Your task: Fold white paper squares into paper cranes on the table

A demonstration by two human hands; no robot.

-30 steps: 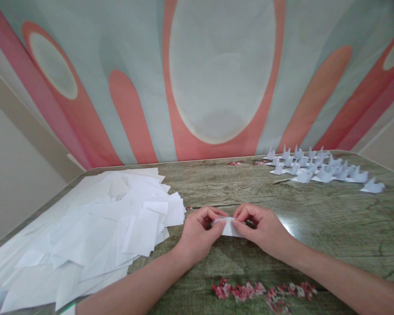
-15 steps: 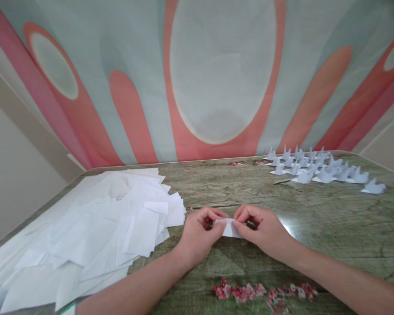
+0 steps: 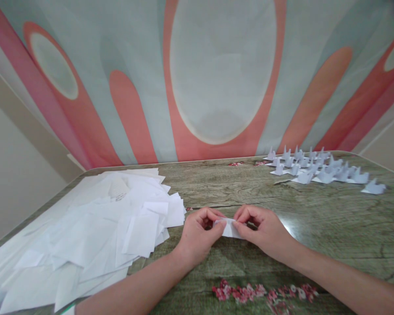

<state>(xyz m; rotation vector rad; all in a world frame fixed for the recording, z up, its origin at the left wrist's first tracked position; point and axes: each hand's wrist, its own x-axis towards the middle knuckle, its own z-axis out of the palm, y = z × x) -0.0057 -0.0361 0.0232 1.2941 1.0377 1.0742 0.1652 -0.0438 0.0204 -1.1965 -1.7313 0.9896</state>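
Between my two hands is a small piece of folded white paper [image 3: 230, 229], held just above or on the table; I cannot tell which. My left hand [image 3: 200, 229] pinches its left side, thumb in front and fingers behind. On the right side, my right hand [image 3: 261, 225] grips it the same way, its thumb near the middle of the paper. The thumbs lie a little apart, with a strip of paper showing between them. Fingers cover both ends and the back of the paper.
A wide heap of loose white paper sheets [image 3: 95, 232] covers the table's left side. Several folded white paper birds [image 3: 326, 173] stand in rows at the back right. The wood-patterned table [image 3: 216, 188] has printed pink flowers and meets a patterned wall covering [image 3: 223, 70] behind.
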